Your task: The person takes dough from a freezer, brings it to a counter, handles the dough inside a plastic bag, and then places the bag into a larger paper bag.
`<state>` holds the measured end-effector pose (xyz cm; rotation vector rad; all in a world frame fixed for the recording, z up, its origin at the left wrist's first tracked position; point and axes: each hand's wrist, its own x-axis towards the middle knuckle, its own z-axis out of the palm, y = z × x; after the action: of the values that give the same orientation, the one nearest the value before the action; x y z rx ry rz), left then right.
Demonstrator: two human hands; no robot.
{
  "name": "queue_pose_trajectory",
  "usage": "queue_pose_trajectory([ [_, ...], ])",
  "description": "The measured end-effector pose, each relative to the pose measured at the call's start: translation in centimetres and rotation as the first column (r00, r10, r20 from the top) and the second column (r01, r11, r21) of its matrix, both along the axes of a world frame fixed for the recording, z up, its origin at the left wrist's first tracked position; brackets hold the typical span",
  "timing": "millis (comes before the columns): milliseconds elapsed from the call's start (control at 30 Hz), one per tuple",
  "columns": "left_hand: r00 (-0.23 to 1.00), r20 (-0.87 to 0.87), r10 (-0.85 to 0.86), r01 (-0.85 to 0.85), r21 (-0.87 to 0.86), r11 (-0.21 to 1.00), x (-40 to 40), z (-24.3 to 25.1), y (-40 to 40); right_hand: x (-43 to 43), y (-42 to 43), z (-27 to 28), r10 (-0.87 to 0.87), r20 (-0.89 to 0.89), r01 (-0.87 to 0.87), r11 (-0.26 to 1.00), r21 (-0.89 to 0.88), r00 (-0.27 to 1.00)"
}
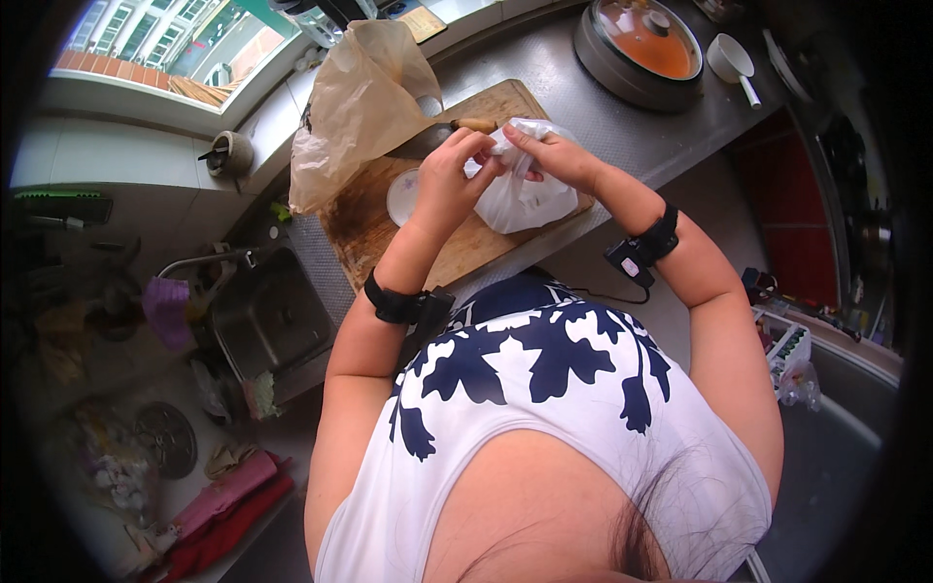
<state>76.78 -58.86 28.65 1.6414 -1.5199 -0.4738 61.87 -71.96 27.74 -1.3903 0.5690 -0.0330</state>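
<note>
Both of my hands pinch the gathered top of a white plastic bag (536, 204) above a wooden cutting board (455, 259). My left hand (459, 175) grips its left side, with the fingertips bent together. On the other side, my right hand (554, 157) has its thumb on top of the plastic and fingers beneath. What the bag holds cannot be made out. Behind my left hand lies a knife (419, 142) with a wooden handle, its blade partly hidden. A small white dish (402, 197) sits on the board, partly covered by my left forearm. A crumpled tan plastic bag (357, 109) stands at the board's back left.
A lidded electric pan (638, 55) and a white ladle-like pot (730, 62) stand on the metal counter (539, 55) at the back right. To the left are a metal sink (273, 313), its faucet (208, 259) and a stone mortar (229, 154) on the ledge.
</note>
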Motion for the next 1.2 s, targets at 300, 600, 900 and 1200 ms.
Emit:
queue_pose_trajectory([
  [300, 0.981, -0.194, 0.021, -0.042, -0.108, 0.993, -2.1, -3.7, -0.8, -0.2, -2.2, -1.4, 0.291, 0.124, -0.270, 0.949, -0.163, 0.949],
  [600, 0.641, -0.767, 0.034, 0.262, 0.260, 0.929, 0.2, -5.9, -1.7, 0.3, -1.8, 0.8, 0.324, 0.082, 0.044, 0.123, -0.991, 0.943],
  [900, 0.388, -0.901, 0.195, -0.080, 0.178, 0.981, 1.8, -7.3, -1.9, 0.4, -1.3, -1.0, 0.338, 0.282, 0.349, -0.156, -0.924, 0.898],
  [1200, 0.291, -0.794, 0.534, -0.409, 0.402, 0.819, 4.0, -12.6, -1.0, -6.4, 0.2, -3.6, 0.022, 0.141, 0.131, 0.251, -0.959, 0.990],
])
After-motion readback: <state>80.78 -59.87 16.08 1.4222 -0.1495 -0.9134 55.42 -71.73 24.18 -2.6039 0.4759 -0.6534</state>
